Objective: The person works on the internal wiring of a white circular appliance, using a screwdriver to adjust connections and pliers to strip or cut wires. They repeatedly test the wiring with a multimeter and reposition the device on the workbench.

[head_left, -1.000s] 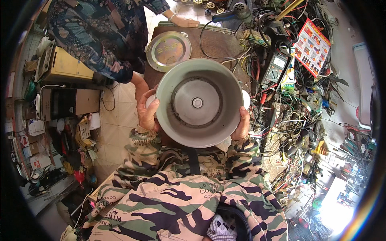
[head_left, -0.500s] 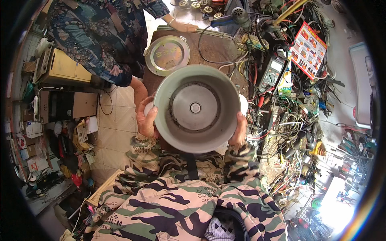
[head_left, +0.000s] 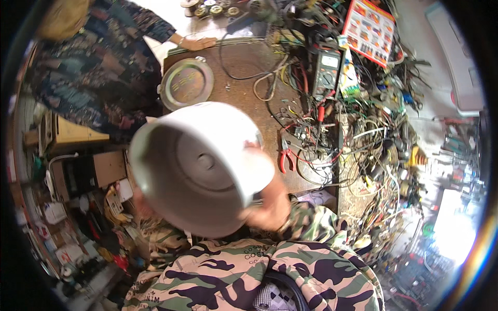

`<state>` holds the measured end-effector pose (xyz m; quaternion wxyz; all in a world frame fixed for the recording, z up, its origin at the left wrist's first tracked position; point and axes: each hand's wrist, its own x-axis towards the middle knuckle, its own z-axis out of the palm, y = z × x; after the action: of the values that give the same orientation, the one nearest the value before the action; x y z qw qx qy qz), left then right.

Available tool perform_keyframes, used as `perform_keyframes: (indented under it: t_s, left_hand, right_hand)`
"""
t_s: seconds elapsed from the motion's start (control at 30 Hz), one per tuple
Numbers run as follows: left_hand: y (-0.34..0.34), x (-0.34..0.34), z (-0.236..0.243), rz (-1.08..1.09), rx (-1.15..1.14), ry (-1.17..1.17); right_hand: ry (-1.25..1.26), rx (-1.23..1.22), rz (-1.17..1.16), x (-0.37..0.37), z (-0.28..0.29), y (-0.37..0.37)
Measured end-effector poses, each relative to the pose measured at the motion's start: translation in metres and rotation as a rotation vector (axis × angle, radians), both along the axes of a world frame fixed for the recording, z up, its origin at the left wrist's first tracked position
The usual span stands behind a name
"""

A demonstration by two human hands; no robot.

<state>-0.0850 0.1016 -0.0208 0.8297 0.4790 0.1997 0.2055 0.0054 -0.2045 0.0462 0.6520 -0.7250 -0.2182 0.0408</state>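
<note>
A rice cooker body (head_left: 184, 199), white outside and grey inside, is tilted in front of me with its open mouth toward the lower left. My right hand (head_left: 270, 207) is closed on its right side at the white handle, blurred by motion. Against the pot's lower left side is my left hand (head_left: 142, 203), mostly hidden behind the wall and smeared, holding that side. Inside the pot a round base with a small centre piece shows. Beyond it on the brown table (head_left: 238, 98) lies a round metal lid-like plate (head_left: 188, 83).
A person in a dark patterned top (head_left: 98, 72) stands at the far left, one hand (head_left: 197, 43) on the table's far edge. Red-handled pliers (head_left: 287, 158), a multimeter (head_left: 327, 72) and tangled wires (head_left: 311, 135) lie to the right. Several round spools (head_left: 215, 9) stand at the back.
The rice cooker body has moved left and down, and tipped from facing straight up to facing lower left. Both hands moved with it. The pliers and more of the tabletop now show.
</note>
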Motion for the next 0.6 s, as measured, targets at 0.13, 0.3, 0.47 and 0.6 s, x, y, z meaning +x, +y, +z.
perform_keyframes:
  t_s: [0.13,0.3,0.47,0.6]
  left_hand:
    - [0.032,-0.045,0.022,0.099,0.151,0.113]
    - [0.055,-0.078,0.038,0.161,0.264,0.263]
    - [0.066,-0.106,0.050,0.196,0.331,0.371]
    - [0.071,-0.125,0.052,0.212,0.369,0.452]
  right_hand:
    - [-0.104,-0.116,0.301,-0.030,0.027,0.037]
    - [-0.132,-0.088,0.467,-0.035,0.018,0.060]
    - [-0.136,-0.115,0.518,-0.040,0.022,0.074]
    - [-0.123,-0.129,0.461,-0.051,0.025,0.087]
